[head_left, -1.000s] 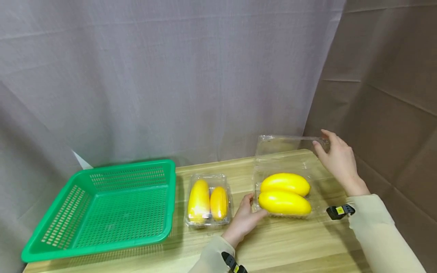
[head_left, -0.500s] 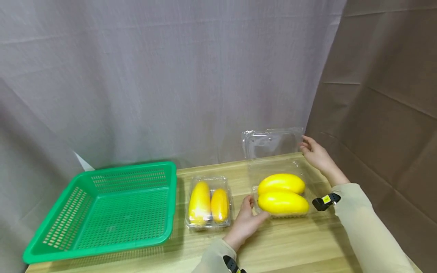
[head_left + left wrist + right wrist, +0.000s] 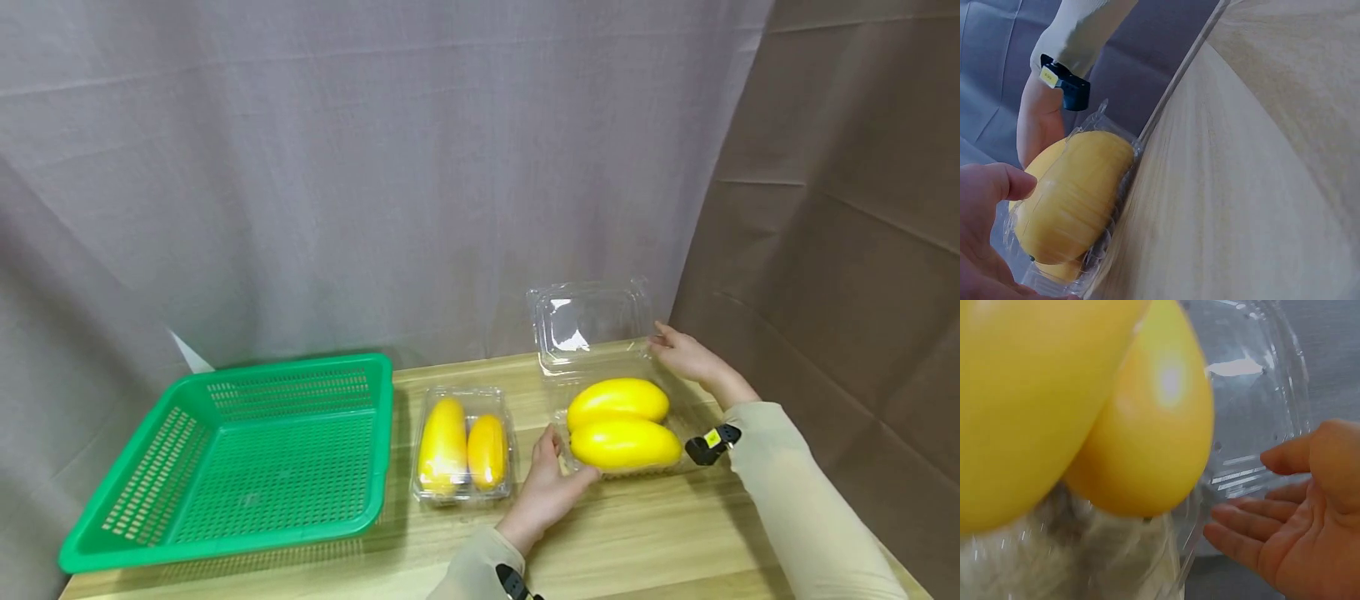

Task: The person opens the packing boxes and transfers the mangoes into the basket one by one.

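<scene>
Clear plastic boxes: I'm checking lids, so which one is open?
The right-hand box, between the left hand and right hand: its lid stands raised behind two yellow fruits. The other box, nearer the green basket, is closed.

In the left wrist view, the left hand (image 3: 974, 222) is cropped by the edge and the right hand (image 3: 1313, 519) is hidden behind yellow fruits (image 3: 1075, 194). In the right wrist view, the nearer fruit (image 3: 1032, 403) is blurred and cropped. Head view: sleeves (image 3: 798, 492) are truncated below.
</scene>
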{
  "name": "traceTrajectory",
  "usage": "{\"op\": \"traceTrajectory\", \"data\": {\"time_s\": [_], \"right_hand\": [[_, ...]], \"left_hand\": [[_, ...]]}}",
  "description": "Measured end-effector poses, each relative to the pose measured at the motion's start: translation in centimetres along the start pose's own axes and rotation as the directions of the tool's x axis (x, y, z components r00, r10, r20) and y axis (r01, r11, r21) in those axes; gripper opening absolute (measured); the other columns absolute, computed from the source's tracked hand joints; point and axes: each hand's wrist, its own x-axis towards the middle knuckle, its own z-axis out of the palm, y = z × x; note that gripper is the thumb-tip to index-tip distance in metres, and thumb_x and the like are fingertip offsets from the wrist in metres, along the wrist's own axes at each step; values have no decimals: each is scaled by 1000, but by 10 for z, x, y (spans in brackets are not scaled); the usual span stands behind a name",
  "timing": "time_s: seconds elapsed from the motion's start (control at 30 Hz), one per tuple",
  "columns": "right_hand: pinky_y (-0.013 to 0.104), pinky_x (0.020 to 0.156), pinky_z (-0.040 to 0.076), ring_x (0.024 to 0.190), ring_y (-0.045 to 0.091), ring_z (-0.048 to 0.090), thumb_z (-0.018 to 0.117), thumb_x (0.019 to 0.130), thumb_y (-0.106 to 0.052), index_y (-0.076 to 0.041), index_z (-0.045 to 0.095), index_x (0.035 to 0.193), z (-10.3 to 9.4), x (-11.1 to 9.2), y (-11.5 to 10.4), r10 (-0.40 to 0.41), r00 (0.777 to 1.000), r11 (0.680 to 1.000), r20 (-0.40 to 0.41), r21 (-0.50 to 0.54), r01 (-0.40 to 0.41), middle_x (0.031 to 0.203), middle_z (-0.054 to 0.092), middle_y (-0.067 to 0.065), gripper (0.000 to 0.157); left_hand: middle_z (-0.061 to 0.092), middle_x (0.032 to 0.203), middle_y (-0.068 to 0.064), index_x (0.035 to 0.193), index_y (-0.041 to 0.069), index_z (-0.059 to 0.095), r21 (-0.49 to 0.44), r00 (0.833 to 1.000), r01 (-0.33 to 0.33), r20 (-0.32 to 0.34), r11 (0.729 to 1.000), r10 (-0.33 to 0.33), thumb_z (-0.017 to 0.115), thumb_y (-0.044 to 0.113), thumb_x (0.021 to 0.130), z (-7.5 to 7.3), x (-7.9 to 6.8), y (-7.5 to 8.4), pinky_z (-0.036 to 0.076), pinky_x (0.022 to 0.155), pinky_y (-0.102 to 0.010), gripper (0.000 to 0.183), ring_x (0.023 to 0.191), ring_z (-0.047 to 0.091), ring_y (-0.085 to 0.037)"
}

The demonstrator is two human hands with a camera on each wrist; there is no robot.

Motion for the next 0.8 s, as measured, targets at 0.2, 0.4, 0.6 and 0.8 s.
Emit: {"op": "traceTrajectory", "data": {"time_s": [0.2,0.4,0.6,0.8], "right_hand": [[58,96,31,123,51,31,36,101,-20,15,1,141,-3,-17,14,-34,995,999,95,-31,37,134,30,40,64],[60,95,31,122,51,33,40,100,-24,12,10,143,2,-44,37,-33,989,999,146,-30,37,135,32,38,63],[58,95,33,122,47,38,41,100,-26,6,12,145,12,-57,50,-79,991,997,113,22,77,136,37,32,63],[61,99,23,130,43,25,38,99,-40,-2,4,148,23,-66,61,-36,999,989,37,143,31,143,32,23,70]], "left_hand": [[32,142,-13,147,6,15,-1,1000,-14,12,1000,14,70,42,74,5,-1,2,30,103,-42,98,130,34,-25],[32,142,-13,147,5,16,16,999,-27,39,1000,26,70,45,75,8,-1,2,32,102,-43,98,129,35,-26],[32,142,-13,147,5,17,19,999,-34,37,999,33,70,47,74,5,1,3,32,101,-45,99,128,36,-27],[30,143,-12,147,7,17,4,999,-26,47,1000,26,70,47,73,7,1,2,31,102,-44,99,129,34,-25]]}}
